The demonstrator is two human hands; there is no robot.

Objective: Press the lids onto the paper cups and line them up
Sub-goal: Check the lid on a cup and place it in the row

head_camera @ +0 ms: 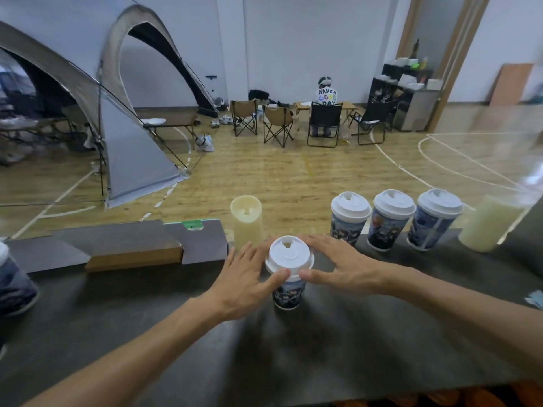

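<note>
A printed paper cup [287, 295] with a white lid [289, 257] stands on the dark table [323, 348] in front of me. My left hand [244, 280] rests against the lid's left rim, thumb on the front edge. On the right side of the lid lies my right hand [338, 265], its fingers spread round the rim and its thumb at the front. Three lidded printed cups stand in a row along the far edge to the right: one [348, 218], a second [389, 221] and a third [433, 220]. Another cup [13, 286] is partly cut off at the left edge.
A cream pillar candle [246, 221] stands just behind the held cup. A larger cream candle [490, 223] stands at the far right. A grey and wooden box [132, 248] lies at the back left of the table. Beyond are a tent, folding chairs and a seated person.
</note>
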